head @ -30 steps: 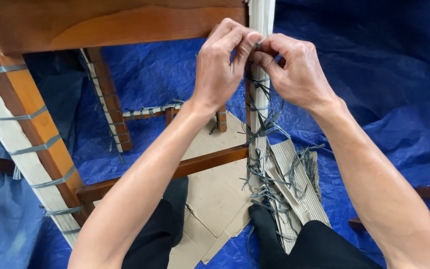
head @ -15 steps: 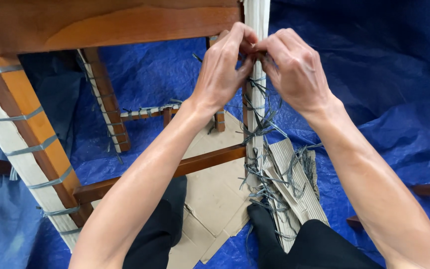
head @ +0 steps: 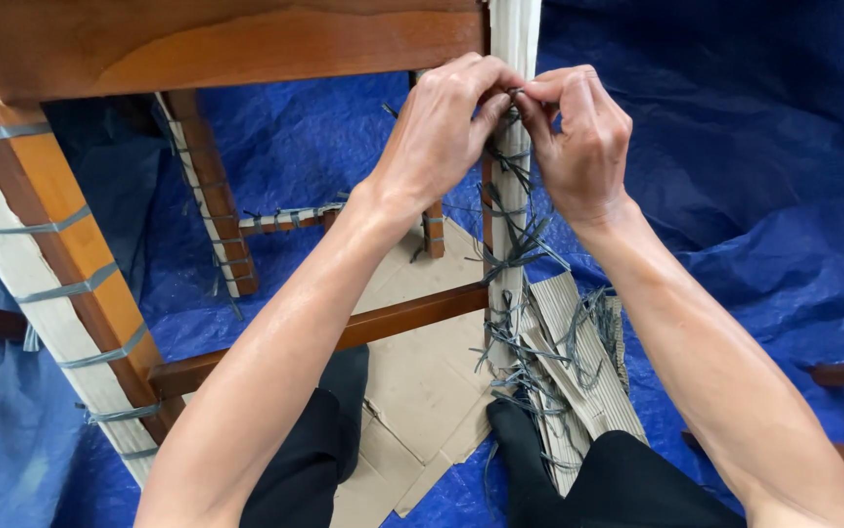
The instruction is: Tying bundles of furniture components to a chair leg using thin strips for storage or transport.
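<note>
My left hand (head: 446,132) and my right hand (head: 578,132) meet at the top of a wooden chair leg (head: 512,196) wrapped in pale corrugated cardboard. Both hands pinch a grey plastic strap (head: 514,98) knotted around the leg just under the wooden seat rail (head: 236,44). More grey straps with loose ends (head: 520,244) circle the leg further down. The fingertips hide the knot itself.
Another cardboard-wrapped, strapped leg (head: 41,284) slants at the left, a third one (head: 209,205) stands behind. A wooden crossbar (head: 383,323) runs low. Loose cardboard pieces (head: 422,391) and cut straps (head: 578,352) lie on the blue tarp (head: 755,196). My dark-clothed legs (head: 324,460) are below.
Both hands stay at the same knot; the fingers have shifted slightly on the strap, and the view has moved a little.
</note>
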